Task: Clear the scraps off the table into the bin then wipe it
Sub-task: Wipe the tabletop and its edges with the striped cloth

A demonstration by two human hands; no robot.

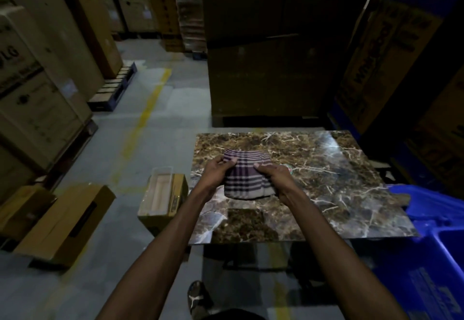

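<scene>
- Scrap clearing looks nearly done, judged from the marble-patterned brown bench top (326,169): surface bare except for one small pale scrap with red and green marks (289,169), just right of the right hand (273,179).
- Wiping not yet begun: purple-and-grey striped folded cloth (247,176) held up above the near-left part of the bench, not pressed to the surface.
- Left hand (217,172) pinching the cloth's left edge, thumb on top, fingers curled beneath.
- Right hand gripping the cloth's right edge likewise; fingers mostly hidden under the fabric.
- Cloth: several layers thick, soft and draped, stripes running across, far edge curling upward, near edge sagging between the hands. Appears dry; cannot tell for certain in the dim light.
- Open yellow cardboard box with a clear liner (160,199) on the floor just left of the bench, likely serving as the bin; contents not discernible.
- Blue plastic crate (426,231) near right, partly under the bench edge.
- Remaining, as judged: last scrap to the bin, then full wipe of the bench.
</scene>
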